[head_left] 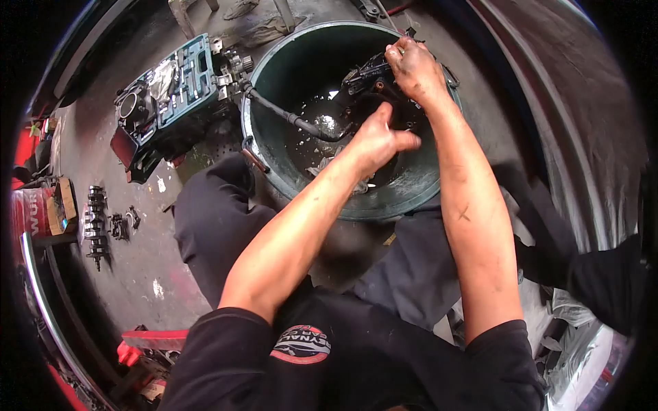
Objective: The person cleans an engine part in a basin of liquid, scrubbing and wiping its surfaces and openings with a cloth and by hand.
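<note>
Over the tub (415,179), left hand (384,140) spread open, empty; right hand (413,67), nearly closed, gripping a dark machine part (369,75).

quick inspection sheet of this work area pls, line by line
surface: grey floor, stained, with pale specks
job's things: green tub, wet inside; dark part held over it
clutter: open teal tool case; ridged metal shaft and small dark parts on the floor
hands: left hand open, over the tub; right hand gripping the dark part
cables: none certain; a dark hose-like piece crosses the rim
surroundings: grey sheeting at right
</note>
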Demonstrator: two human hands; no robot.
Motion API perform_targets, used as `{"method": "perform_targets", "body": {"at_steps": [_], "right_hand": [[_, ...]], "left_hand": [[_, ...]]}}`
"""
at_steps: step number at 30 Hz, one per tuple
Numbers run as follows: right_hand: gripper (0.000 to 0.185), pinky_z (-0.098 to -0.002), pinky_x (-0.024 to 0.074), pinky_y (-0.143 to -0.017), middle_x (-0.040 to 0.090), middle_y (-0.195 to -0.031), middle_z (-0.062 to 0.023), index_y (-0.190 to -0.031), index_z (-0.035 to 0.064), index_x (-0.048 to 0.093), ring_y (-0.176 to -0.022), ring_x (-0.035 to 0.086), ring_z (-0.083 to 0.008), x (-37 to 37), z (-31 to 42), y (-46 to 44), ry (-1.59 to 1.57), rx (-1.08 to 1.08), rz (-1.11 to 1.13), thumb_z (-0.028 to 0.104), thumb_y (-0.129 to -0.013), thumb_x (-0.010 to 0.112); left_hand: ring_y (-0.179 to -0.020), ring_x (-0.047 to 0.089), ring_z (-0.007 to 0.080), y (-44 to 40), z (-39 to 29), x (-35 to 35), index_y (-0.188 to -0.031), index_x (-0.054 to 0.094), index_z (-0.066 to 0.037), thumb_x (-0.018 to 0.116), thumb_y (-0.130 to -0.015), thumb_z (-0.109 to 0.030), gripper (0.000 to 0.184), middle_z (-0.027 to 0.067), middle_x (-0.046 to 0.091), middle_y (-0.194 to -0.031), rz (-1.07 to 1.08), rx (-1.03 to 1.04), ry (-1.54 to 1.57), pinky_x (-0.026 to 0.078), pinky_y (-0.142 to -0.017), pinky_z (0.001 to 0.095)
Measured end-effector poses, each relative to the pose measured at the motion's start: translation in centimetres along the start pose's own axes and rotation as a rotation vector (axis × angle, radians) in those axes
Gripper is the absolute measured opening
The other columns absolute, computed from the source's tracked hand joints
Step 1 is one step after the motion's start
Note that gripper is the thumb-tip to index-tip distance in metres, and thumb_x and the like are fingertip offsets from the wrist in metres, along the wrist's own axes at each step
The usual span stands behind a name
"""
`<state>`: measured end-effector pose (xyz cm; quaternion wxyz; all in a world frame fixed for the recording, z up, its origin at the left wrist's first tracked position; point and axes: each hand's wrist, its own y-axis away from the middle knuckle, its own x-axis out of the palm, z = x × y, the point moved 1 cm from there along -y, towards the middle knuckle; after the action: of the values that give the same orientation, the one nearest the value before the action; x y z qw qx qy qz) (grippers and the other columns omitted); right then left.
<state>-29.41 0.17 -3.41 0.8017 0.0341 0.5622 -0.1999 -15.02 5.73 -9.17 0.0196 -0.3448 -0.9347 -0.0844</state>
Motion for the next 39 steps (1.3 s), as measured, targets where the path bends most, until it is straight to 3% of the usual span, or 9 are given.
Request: {"method": "perform_targets", "body": {"at_steps": [2, 6, 10, 14, 21, 26, 29, 33, 39], "right_hand": [[0.045, -0.0483, 0.0473, -0.095, 0.066, -0.115, -0.0217, -0.118, 0.0061, 0.064, -0.112, 0.06, -0.0393, 0.0, -0.4, 0.0, -0.002, -0.021, 0.024, 0.044, -0.098, 0.049], [0.046, -0.0486, 0.048, -0.094, 0.067, -0.113, -0.0199, -0.117, 0.0059, 0.063, -0.11, 0.062, -0.0384, 0.3, -0.8, -0.2, -0.026, -0.079, 0.002, 0.046, -0.099, 0.05], [0.041, -0.0494, 0.0487, -0.095, 0.061, -0.119, -0.027, -0.121, 0.0008, 0.058, -0.107, 0.061, -0.042, -3.5, 1.2, 2.0, -0.097, -0.012, 0.093, 0.034, -0.099, 0.05], [0.041, -0.0486, 0.0499, -0.091, 0.063, -0.116, -0.0254, -0.115, -0.0015, 0.061, -0.106, 0.062, -0.0406, -1.6, -0.2, 0.9, -0.107, -0.191, 0.005, 0.034, -0.099, 0.05], [0.039, -0.0445, 0.0501, -0.096, 0.063, -0.116, -0.0252, -0.114, -0.0033, 0.062, -0.109, 0.063, -0.0373, -2.6, 0.5, 1.7, -0.146, -0.111, -0.006, 0.031, -0.097, 0.056], [0.044, -0.045, 0.0501, -0.096, 0.06, -0.121, -0.0272, -0.12, -0.003, 0.058, -0.109, 0.062, -0.0398, -4.2, 0.6, 1.4, -0.143, -0.061, 0.192, 0.034, -0.097, 0.056], [0.043, -0.0458, 0.05, -0.096, 0.06, -0.121, -0.0265, -0.121, -0.0015, 0.057, -0.109, 0.062, -0.0402, -4.9, 0.2, 1.9, -0.185, -0.038, 0.259, 0.034, -0.097, 0.057], [0.042, -0.047, 0.0498, -0.094, 0.06, -0.119, -0.0255, -0.12, 0.0006, 0.058, -0.108, 0.062, -0.0409, -4.5, -0.3, 2.8, -0.186, -0.069, 0.19, 0.035, -0.097, 0.056], [0.042, -0.0489, 0.0492, -0.093, 0.059, -0.119, -0.0251, -0.121, 0.0021, 0.056, -0.108, 0.061, -0.0426, -4.2, 0.1, 2.2, -0.17, -0.062, 0.159, 0.036, -0.097, 0.056]], "left_hand": [[-0.145, 0.032, 0.0345, 3.0, -0.4, -0.5, -0.15, 0.026, 0.007, 0.073, -0.076, -0.009, 0.089, 0.0272, 0.034, -0.153, 0.046, 0.098, -0.403, 0.029, -0.119, 0.0399], [-0.133, 0.045, 0.0386, 8.4, 1.7, -1.7, -0.142, 0.046, -0.005, 0.068, -0.073, -0.003, 0.071, 0.0186, 0.049, -0.143, 0.198, 0.482, -0.929, 0.036, -0.112, 0.0427], [-0.116, 0.06, 0.0341, 7.5, 9.5, -4.2, -0.133, 0.055, -0.002, 0.064, -0.082, -0.02, 0.055, 0.0192, 0.069, -0.11, 0.379, -0.002, -1.124, 0.048, -0.098, 0.0449], [-0.108, 0.065, 0.0382, -0.5, 16.7, -9.7, -0.148, 0.024, 0.005, 0.076, -0.079, -0.04, 0.098, 0.0278, 0.066, -0.115, 0.462, -0.57, -1.264, 0.051, -0.094, 0.0439], [-0.14, 0.034, 0.0437, -5.1, 23.1, -5.1, -0.155, 0.005, -0.011, 0.086, -0.066, -0.056, 0.128, 0.0269, 0.024, -0.153, 0.027, -1.062, -1.121, 0.039, -0.11, 0.0494], [-0.113, 0.065, 0.0309, -5.8, 28.0, -4.3, -0.124, 0.065, -0.006, 0.068, -0.082, -0.046, 0.058, 0.0247, 0.065, -0.122, 0.949, -0.308, -1.287, 0.049, -0.101, 0.0387], [-0.118, 0.062, 0.0315, -7.9, 25.6, -7.0, -0.115, 0.071, -0.008, 0.067, -0.081, -0.043, 0.049, 0.019, 0.066, -0.124, 0.784, -0.491, -1.367, 0.049, -0.1, 0.0397], [-0.143, 0.031, 0.038, -9.3, 19.7, -13.5, -0.138, 0.056, -0.013, 0.061, -0.09, -0.038, 0.055, 0.0153, 0.047, -0.149, 0.536, -0.707, -1.546, 0.023, -0.105, 0.0747], [-0.139, 0.037, 0.0414, -7.4, 30.5, -16.2, -0.143, 0.046, -0.013, 0.049, -0.094, -0.046, 0.059, 0.0179, 0.039, -0.152, 0.135, -0.64, -1.735, 0.022, -0.11, 0.0686]]}}
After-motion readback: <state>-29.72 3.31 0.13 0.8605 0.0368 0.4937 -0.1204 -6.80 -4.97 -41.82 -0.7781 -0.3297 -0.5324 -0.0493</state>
